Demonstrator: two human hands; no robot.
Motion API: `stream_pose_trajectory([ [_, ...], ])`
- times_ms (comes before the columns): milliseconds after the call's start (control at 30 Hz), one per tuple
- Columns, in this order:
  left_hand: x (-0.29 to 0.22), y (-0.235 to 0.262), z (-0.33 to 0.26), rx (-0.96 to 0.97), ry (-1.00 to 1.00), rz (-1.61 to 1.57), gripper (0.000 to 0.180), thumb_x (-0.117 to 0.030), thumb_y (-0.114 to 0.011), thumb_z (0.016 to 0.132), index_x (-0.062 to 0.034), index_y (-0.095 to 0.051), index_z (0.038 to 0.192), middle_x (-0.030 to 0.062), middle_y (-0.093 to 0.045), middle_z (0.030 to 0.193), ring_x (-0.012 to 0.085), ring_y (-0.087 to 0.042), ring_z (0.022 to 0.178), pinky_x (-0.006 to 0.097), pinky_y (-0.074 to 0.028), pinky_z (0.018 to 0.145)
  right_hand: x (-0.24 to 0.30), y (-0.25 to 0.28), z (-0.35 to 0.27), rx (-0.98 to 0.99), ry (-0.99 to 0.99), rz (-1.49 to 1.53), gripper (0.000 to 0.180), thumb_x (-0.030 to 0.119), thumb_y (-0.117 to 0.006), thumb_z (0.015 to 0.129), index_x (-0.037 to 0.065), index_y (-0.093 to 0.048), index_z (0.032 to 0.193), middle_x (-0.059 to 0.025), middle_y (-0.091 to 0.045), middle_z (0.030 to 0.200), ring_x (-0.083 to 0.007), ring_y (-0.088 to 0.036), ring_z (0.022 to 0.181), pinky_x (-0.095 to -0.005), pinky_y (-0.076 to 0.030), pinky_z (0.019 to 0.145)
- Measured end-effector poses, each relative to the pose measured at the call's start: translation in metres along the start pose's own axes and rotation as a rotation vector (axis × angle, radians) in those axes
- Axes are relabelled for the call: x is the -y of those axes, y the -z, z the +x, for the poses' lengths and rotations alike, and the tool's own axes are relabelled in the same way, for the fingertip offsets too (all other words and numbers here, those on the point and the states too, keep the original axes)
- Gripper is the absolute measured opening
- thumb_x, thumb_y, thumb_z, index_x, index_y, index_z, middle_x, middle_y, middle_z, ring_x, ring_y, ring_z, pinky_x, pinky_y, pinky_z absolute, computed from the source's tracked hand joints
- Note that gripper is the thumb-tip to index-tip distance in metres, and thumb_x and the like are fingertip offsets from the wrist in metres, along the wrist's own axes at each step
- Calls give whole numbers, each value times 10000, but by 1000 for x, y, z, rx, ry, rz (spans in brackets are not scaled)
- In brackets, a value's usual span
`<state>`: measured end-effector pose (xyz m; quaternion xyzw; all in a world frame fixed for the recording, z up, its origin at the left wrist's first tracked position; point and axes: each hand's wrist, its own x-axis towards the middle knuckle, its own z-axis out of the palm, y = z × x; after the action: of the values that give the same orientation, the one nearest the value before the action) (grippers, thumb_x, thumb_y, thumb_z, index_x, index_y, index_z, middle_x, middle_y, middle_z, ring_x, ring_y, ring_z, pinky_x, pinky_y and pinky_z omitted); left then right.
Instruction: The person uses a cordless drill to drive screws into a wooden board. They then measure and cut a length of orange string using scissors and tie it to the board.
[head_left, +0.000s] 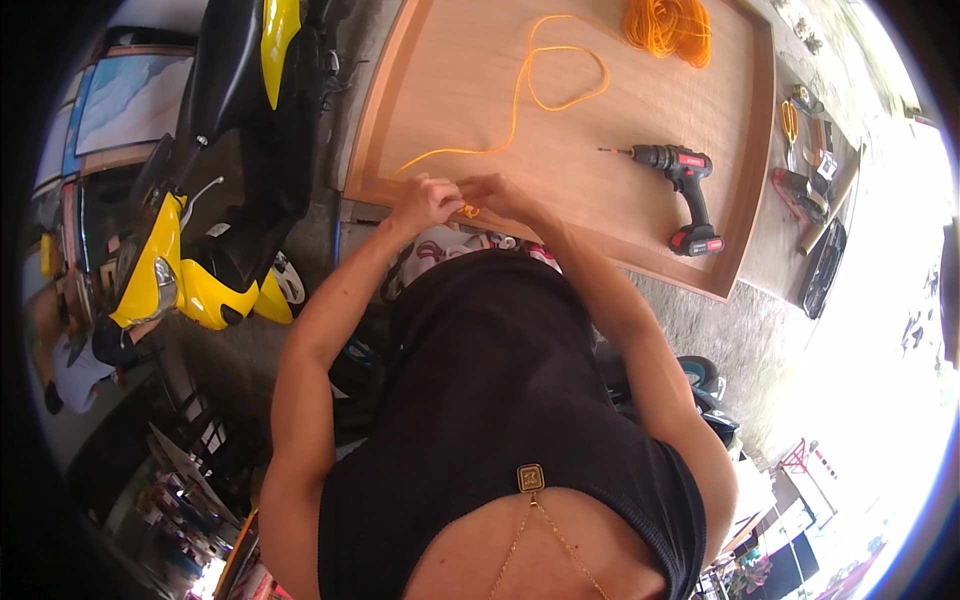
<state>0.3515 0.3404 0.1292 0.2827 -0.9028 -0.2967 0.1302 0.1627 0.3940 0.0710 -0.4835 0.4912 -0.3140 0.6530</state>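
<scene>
My left hand (427, 203) is closed in a pinch at the near edge of a shallow wooden frame (737, 255), gripping an orange cord (517, 95). Close beside it, the bent fingers of my right hand (500, 196) pinch the same cord, and the fingertips of both hands nearly meet. A small orange loop shows just below the fingers; the exact grip is partly hidden. From my left hand the cord runs across the frame's flat panel, curving into a loose loop. A bundled orange coil (668, 30) lies at the far right of the panel.
A black and red cordless drill (686, 180) lies on the panel to the right. Beyond the frame's right side are yellow-handled scissors (790, 122) and other tools on the ground. A yellow and black motorbike (190, 280) stands at left. Another person (80, 365) is at the far left.
</scene>
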Motion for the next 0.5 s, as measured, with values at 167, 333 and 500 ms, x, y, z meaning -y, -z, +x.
stream_pose_trajectory([
  [167,-9,-9,-4,61,307,-239,170,-156,-679,755,-49,-640,880,124,-673,771,251,-660,601,341,-506,590,-2,-9,-3,-81,-102,76,512,21,-687,746,19,-532,1234,-155,-703,905,-145,-660,831,-299,-517,718],
  [333,-16,0,0,234,461,-452,306,-142,-668,769,-48,-591,1049,180,-669,902,323,-651,846,386,-518,728,7,-8,-8,-65,-159,90,451,41,-660,797,1,-524,1224,-143,-685,985,-172,-646,891,-310,-511,767],
  [500,4,36,19,494,125,-1,257,-68,-619,795,-34,-581,1047,203,-647,967,366,-626,892,427,-503,737,6,-9,-11,-7,-189,-20,299,96,-654,765,30,-667,1056,-106,-707,925,-178,-661,831,-315,-518,746],
])
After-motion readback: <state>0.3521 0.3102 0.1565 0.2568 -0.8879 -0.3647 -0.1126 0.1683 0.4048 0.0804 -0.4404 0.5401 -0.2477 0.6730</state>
